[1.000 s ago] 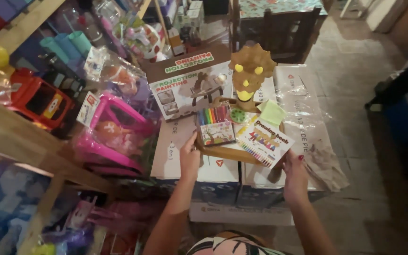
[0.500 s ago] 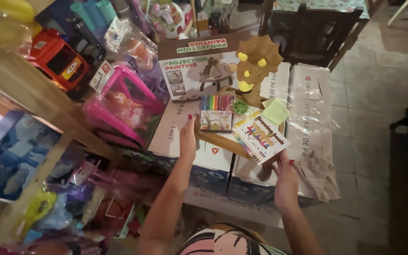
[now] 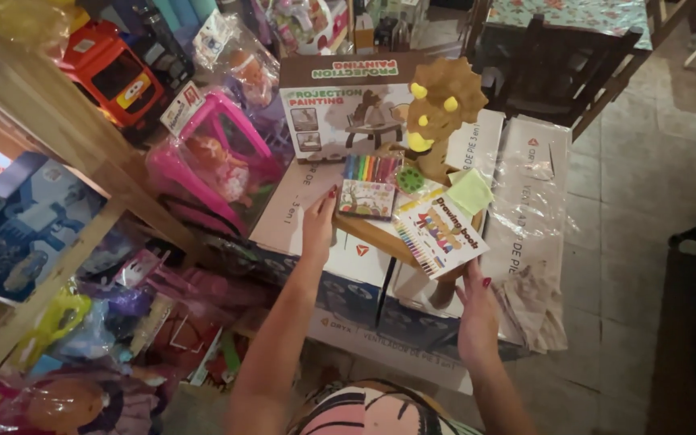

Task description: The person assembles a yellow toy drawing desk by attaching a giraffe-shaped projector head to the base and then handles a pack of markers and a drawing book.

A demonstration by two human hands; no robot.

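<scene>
Both hands rest open on the goods, neither grip closed on anything. Seen from the head camera, the left hand (image 3: pixel 318 227) lies flat, fingers stretched toward twelve o'clock, its tips at the left edge of a small picture card (image 3: pixel 366 198) that sits below a row of coloured markers (image 3: pixel 372 167). The right hand (image 3: pixel 477 310), at five o'clock of the card, is spread with fingers up, touching the lower edge of a wooden board (image 3: pixel 380 235) just under a drawing book (image 3: pixel 440 230) with a pencil-pattern cover.

The set appears already laid out: markers, card, book, a green disc (image 3: pixel 410 179) and a pale green pad (image 3: pixel 470 190) all lie on the board, which rests on flat cardboard cartons (image 3: pixel 300 211) serving as the surface. At twelve o'clock a painting-kit box (image 3: pixel 346 113) stands upright, and a tan dinosaur toy (image 3: pixel 442 98) with yellow horns rises just beside it at one o'clock. As a judgement, what is left looks like small squaring-up of the pieces.

Both forearms reach forward from the bottom edge, the left nearly straight, the right angled slightly inward. At nine o'clock a wooden shelf (image 3: pixel 82 153) holds a pink doll package (image 3: pixel 217 161) and a red toy truck (image 3: pixel 110 74).
</scene>
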